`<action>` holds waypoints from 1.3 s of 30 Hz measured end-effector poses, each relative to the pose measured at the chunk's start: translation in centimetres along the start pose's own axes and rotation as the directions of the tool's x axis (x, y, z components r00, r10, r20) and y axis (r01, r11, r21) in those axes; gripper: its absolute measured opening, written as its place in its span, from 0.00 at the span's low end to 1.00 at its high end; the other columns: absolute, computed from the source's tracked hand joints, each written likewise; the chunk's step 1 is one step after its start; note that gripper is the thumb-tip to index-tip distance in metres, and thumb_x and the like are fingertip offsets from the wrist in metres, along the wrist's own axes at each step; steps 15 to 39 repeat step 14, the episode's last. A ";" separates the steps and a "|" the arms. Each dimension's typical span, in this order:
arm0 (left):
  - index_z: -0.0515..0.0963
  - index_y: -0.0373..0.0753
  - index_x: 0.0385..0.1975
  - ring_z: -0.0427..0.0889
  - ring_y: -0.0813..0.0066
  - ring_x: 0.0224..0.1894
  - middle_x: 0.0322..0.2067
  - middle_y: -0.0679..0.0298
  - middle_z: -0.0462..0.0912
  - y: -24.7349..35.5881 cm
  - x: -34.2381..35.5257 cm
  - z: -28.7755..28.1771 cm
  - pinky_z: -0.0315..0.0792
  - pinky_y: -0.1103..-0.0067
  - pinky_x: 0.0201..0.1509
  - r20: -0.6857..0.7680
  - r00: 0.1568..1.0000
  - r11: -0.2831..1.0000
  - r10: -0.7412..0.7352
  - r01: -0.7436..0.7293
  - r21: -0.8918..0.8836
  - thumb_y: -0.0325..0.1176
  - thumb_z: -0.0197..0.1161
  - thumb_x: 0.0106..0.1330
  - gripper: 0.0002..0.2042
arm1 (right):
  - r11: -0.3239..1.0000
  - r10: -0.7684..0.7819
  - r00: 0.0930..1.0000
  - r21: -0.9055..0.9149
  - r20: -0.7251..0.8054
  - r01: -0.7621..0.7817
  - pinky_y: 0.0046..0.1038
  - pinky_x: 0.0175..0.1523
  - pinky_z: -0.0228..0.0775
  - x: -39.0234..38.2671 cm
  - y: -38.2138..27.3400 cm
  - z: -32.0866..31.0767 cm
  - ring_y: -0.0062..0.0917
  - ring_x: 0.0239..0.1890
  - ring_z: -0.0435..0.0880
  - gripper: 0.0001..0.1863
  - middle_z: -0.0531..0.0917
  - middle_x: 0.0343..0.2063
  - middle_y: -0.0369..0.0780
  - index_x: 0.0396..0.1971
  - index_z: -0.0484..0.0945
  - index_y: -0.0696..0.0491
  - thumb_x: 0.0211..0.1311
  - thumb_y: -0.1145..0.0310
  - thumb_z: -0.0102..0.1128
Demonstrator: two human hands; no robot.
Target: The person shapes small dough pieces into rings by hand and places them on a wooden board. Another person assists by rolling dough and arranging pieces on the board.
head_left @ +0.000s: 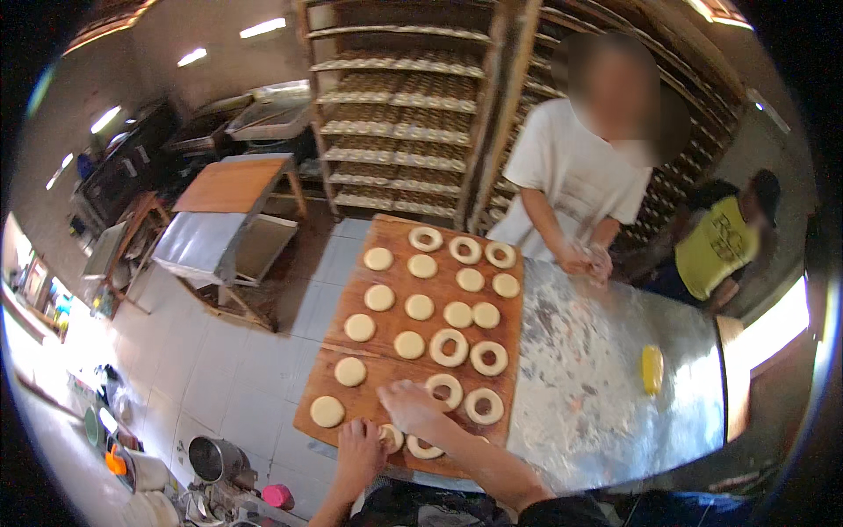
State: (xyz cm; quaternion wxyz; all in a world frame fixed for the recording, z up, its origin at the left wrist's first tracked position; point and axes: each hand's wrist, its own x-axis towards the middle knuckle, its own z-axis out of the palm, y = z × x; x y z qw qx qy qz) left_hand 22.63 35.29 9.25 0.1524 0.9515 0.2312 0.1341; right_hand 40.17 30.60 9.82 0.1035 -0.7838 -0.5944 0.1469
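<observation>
My left hand is at the near edge of a wooden board, its fingers curled against a dough ring. Just above it, my right hand reaches across the board; motion smears its fingers, and I cannot make out anything in them. A larger dough ring lies beside the right hand, and another dough ring is partly hidden under my right forearm. Round dough discs lie in loose rows on the left and middle. More dough rings sit on the right and along the far edge.
A floured metal table extends right of the board, with a yellow object on it. Across it stands a person in white, hands together. Tray racks stand behind. A small table and pots are left.
</observation>
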 end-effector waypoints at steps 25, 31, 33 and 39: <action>0.76 0.37 0.43 0.78 0.47 0.44 0.40 0.52 0.80 15.8 6.6 -3.1 0.74 0.64 0.46 0.207 0.938 0.754 0.278 -0.079 -0.653 0.31 0.67 0.63 0.12 | 0.677 0.547 0.834 0.550 0.067 -0.489 0.37 0.55 0.75 -28.4 18.8 -5.7 0.43 0.48 0.84 0.17 0.85 0.44 0.49 0.49 0.80 0.55 0.60 0.67 0.67; 0.76 0.37 0.43 0.78 0.47 0.44 0.40 0.52 0.80 15.8 6.6 -3.1 0.74 0.64 0.46 0.207 0.938 0.754 0.278 -0.079 -0.653 0.31 0.67 0.63 0.12 | 0.677 0.547 0.834 0.550 0.067 -0.489 0.37 0.55 0.75 -28.4 18.8 -5.7 0.43 0.48 0.84 0.17 0.85 0.44 0.49 0.49 0.80 0.55 0.60 0.67 0.67; 0.76 0.37 0.43 0.78 0.47 0.44 0.40 0.52 0.80 15.8 6.6 -3.1 0.74 0.64 0.46 0.207 0.938 0.754 0.278 -0.079 -0.653 0.31 0.67 0.63 0.12 | 0.677 0.547 0.834 0.550 0.067 -0.489 0.37 0.55 0.75 -28.4 18.8 -5.7 0.43 0.48 0.84 0.17 0.85 0.44 0.49 0.49 0.80 0.55 0.60 0.67 0.67; 0.76 0.37 0.43 0.78 0.47 0.44 0.40 0.52 0.80 15.8 6.6 -3.1 0.74 0.64 0.46 0.207 0.938 0.754 0.278 -0.079 -0.653 0.31 0.67 0.63 0.12 | 0.677 0.547 0.834 0.550 0.067 -0.489 0.37 0.55 0.75 -28.4 18.8 -5.7 0.43 0.48 0.84 0.17 0.85 0.44 0.49 0.49 0.80 0.55 0.60 0.67 0.67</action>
